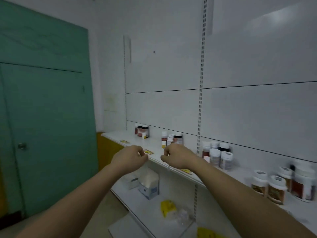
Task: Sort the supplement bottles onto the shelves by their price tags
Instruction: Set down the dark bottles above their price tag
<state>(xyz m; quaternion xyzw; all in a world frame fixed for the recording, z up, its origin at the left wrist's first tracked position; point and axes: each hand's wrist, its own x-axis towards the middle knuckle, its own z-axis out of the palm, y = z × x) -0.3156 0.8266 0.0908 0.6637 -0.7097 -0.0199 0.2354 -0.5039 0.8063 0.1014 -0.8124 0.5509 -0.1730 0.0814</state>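
Supplement bottles stand in groups along the white upper shelf (171, 162): a far group (142, 131), a second group (171, 139), white-capped bottles (217, 156) past the upright, and larger bottles (283, 184) at the near right. Yellow price tags (148, 152) sit on the shelf's front edge. My left hand (130, 158) is at that edge with its fingers curled; I see nothing in it. My right hand (176, 157) is curled just right of the tag and seems to pinch a thin clear strip (169, 168) that hangs below the edge.
A lower shelf (137, 208) carries a white box (149, 186), a yellow packet (168, 206) and clear plastic pieces. A slotted metal upright (200, 100) runs up the white back panel. A green door (42, 117) closes off the left.
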